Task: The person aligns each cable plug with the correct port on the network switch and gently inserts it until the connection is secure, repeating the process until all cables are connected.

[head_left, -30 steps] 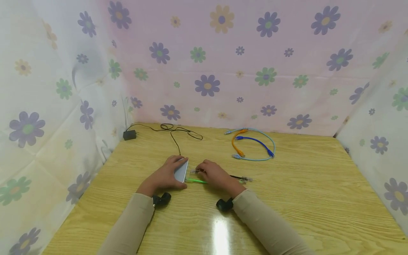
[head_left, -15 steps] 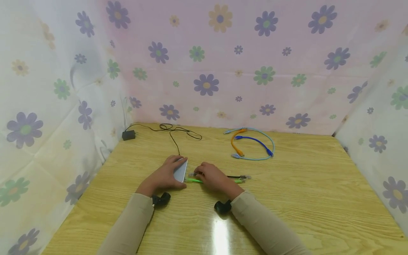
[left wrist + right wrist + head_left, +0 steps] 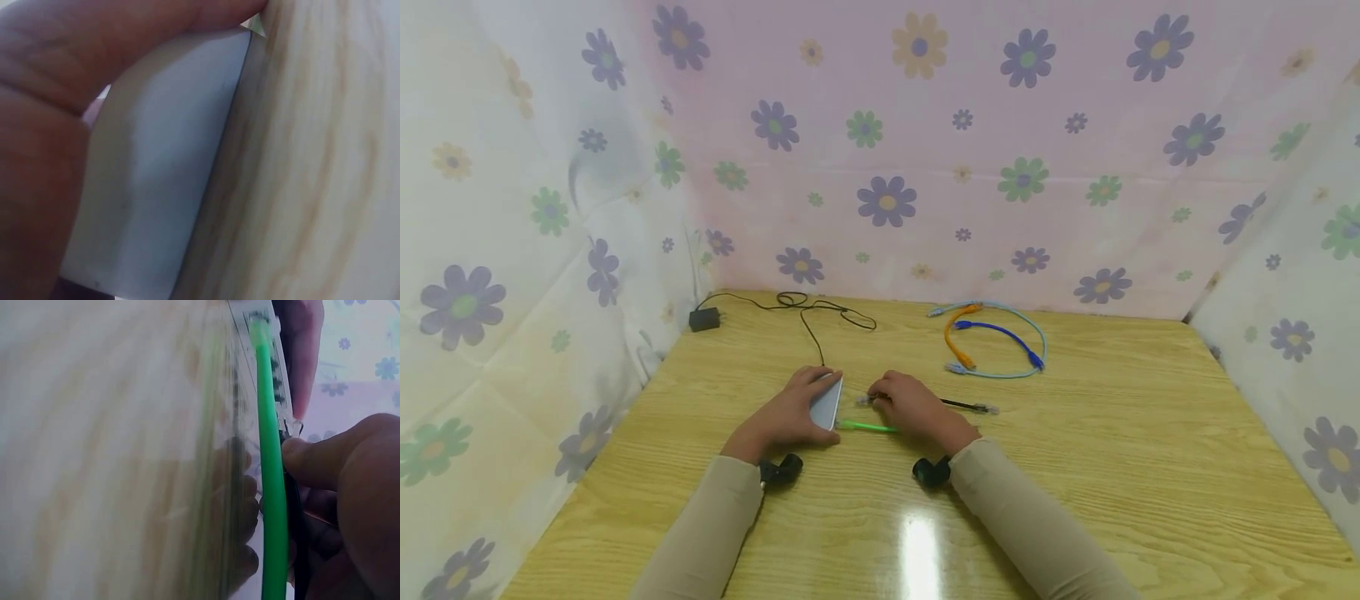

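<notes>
Black cable, its plug just beside the white box, should prove light and springy, best held right behind that plug; there the right hand, nearly closed, pinches it, while the left hand grips the box.

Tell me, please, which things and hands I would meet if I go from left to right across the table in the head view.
Black power adapter, left hand, white network switch, right hand, orange network cable, dark blue network cable.
</notes>
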{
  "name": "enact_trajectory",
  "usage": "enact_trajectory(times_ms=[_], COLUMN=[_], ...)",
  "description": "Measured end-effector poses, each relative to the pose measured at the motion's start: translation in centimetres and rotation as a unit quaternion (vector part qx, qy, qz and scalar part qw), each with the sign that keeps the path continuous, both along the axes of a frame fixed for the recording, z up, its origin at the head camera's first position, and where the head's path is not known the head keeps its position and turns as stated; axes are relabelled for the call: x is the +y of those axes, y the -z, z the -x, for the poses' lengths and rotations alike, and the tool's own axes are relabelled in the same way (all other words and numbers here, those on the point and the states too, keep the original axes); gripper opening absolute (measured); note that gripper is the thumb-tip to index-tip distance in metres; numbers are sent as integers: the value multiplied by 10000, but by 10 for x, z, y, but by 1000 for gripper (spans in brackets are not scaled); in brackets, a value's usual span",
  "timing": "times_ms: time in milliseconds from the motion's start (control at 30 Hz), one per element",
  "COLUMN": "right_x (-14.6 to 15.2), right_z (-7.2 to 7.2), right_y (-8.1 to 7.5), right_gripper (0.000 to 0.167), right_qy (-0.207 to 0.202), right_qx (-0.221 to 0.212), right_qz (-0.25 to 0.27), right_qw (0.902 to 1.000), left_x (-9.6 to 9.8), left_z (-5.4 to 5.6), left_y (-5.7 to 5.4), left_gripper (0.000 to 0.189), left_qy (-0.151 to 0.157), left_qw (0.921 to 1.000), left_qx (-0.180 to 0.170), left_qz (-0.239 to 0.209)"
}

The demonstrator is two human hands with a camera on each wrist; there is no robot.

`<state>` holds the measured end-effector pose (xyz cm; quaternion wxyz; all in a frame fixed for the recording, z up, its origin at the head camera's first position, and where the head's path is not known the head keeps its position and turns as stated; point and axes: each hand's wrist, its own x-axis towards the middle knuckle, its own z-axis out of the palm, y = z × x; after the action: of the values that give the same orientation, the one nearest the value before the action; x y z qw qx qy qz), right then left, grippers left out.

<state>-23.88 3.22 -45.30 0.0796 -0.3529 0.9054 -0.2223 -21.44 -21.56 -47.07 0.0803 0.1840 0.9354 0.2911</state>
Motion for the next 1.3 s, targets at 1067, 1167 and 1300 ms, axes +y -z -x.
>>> enact_trajectory(times_ms=[1067, 1167, 1300], right_x=[-23, -23, -23], right_z=[-18, -20, -22], right_y=[6, 5, 6], right_gripper=[25, 24, 24], right_qy=[37, 29, 39], right_qx=[187, 246, 309], right_qz=[39, 62, 81], right_qw=[9998, 9997, 9995], left_x=[0, 0, 1], left_z=[-1, -1, -2], left_y=[2, 1, -1], left_gripper=[102, 102, 102], left_qy=[26, 29, 19], left_qw=[9999, 9999, 10000], left_qx=[117, 107, 79], left_qz=[77, 76, 38])
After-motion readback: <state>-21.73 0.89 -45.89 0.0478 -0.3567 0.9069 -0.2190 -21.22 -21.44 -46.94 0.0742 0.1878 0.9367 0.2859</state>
